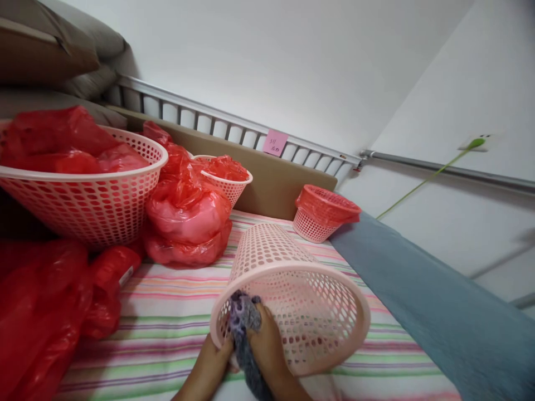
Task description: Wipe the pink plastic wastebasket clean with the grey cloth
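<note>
A pink perforated basket [288, 267] lies tipped on its side on the striped cloth [167, 328], its mouth facing me. My right hand [270, 340] is closed on a grey and purple cloth [246, 317] at the left part of the basket's mouth, and the cloth hangs down between my hands. My left hand [217, 356] is at the basket's lower left rim, its thumb beside the cloth. The other fingers of my left hand are mostly hidden behind the rim, which it seems to grip.
A large basket [104, 206] with red plastic stands at left, above loose red bags [42, 312]. Tied red bags [188, 217] and a smaller basket [229, 186] sit behind. Another red-lined basket [313, 223] stands near the headboard [267, 184]. Cushions [54, 44] are piled upper left.
</note>
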Motion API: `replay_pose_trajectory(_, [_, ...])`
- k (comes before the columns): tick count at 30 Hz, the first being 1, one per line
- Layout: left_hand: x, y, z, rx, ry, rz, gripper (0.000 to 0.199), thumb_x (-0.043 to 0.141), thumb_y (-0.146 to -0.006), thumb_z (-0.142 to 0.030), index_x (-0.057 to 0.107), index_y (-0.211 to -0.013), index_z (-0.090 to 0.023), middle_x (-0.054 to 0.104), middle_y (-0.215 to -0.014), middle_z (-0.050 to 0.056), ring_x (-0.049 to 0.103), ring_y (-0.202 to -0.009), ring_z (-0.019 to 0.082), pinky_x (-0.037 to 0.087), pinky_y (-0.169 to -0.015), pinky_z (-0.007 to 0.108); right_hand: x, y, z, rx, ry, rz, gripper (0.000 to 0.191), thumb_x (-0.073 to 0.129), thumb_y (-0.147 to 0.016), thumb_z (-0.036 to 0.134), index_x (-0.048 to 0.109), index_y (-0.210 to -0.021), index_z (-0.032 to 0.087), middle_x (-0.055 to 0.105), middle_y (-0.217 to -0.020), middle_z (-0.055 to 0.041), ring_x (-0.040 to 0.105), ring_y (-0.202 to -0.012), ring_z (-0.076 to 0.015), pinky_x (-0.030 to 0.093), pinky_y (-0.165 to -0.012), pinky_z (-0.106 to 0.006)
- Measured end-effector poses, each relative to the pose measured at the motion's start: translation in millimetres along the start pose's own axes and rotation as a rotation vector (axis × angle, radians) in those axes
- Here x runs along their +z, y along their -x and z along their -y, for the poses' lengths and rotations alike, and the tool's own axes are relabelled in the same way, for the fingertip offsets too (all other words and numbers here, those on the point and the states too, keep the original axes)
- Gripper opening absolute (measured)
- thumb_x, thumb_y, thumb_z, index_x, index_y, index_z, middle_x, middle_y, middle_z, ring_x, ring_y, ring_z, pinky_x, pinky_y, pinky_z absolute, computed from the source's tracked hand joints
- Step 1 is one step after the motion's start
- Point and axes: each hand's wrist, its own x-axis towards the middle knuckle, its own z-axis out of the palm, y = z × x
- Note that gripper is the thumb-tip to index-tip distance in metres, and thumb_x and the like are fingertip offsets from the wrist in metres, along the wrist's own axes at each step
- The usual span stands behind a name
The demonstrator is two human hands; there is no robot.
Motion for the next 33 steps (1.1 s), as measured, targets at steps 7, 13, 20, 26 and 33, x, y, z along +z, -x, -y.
replay_pose_trajectory(7, [3.7,1.8,-6.2,-0.115,0.093,0.057,0.062,0.059,-0.074,-0.058,0.057,-0.121,-0.018,0.072,-0.108,0.012,0.069,-0.081,0.030,0.059,-0.054,0.037,19.9,-98.0,19.0,-0.004,0.094,-0.153,0.038,0.035,-0.084,0.015,0.059,-0.114,0.018,0.065,-0.111,-0.0097,0.057,-0.107,-0.0216,0.042,-0.090,-0.031])
replay_pose_trajectory(13, [1.0,4.2,-17.2,-0.149,0.075,0.105,0.063,0.060,-0.078,-0.048,0.050,-0.129,-0.014,0.073,-0.102,0.012,0.069,-0.073,0.024,0.059,-0.055,0.031,26.2,-145.2,10.0,-0.006,0.148,-0.149,0.037,0.037,-0.089,0.024,0.059,-0.118,0.019,0.063,-0.117,-0.0101,0.052,-0.117,-0.0244,0.038,-0.096,-0.034])
replay_pose_trajectory(20, [-28.2,-10.6,-29.5,-0.074,-0.081,-0.039,0.067,0.059,-0.079,-0.047,0.045,-0.134,-0.011,0.074,-0.089,0.011,0.067,-0.067,0.022,0.054,-0.047,0.026,24.5,-157.5,12.1,-0.045,0.239,-0.079,0.037,0.038,-0.087,0.017,0.061,-0.115,0.016,0.063,-0.118,-0.0120,0.056,-0.111,-0.0231,0.038,-0.093,-0.030])
replay_pose_trajectory(26, [-27.4,-14.4,-21.3,-0.114,0.016,-0.071,0.073,0.061,-0.078,-0.045,0.037,-0.138,-0.011,0.073,-0.086,0.011,0.067,-0.058,0.020,0.054,-0.041,0.027,14.1,-115.8,23.3,-0.084,0.308,-0.019,0.039,0.046,-0.076,0.011,0.062,-0.111,0.016,0.066,-0.104,-0.0126,0.061,-0.095,-0.0236,0.042,-0.082,-0.030])
replay_pose_trajectory(33, [-30.6,-14.8,-19.2,-0.098,-0.005,-0.084,0.074,0.067,-0.067,-0.056,0.051,-0.125,-0.014,0.075,-0.085,0.010,0.068,-0.058,0.022,0.054,-0.045,0.027,7.7,-2.9,20.9,-0.208,0.170,0.073,0.053,0.055,-0.068,0.012,0.059,-0.119,0.021,0.059,-0.124,-0.0090,0.053,-0.113,-0.0250,0.038,-0.096,-0.031])
